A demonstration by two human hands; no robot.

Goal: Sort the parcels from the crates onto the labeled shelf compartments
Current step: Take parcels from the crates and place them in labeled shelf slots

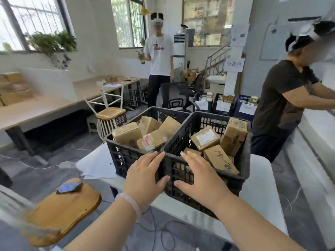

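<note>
Two black plastic crates stand side by side on a white table (257, 185). The left crate (119, 158) and the right crate (243, 167) each hold several brown cardboard parcels, among them one with a white label (205, 137) and one with a red-marked label (151, 141). My left hand (145, 175) lies flat against the near corner where the crates meet, fingers spread, a pale bangle on the wrist. My right hand (198, 175) rests on the right crate's near rim, fingers apart. Neither hand holds a parcel.
A person in a white T-shirt (159, 57) stands behind the crates. Another person in a dark shirt (279, 107) works at the right. Dark bins (224, 104) with paper labels sit on the floor beyond. A wooden chair (110, 113) and a wooden stool (63, 205) stand left.
</note>
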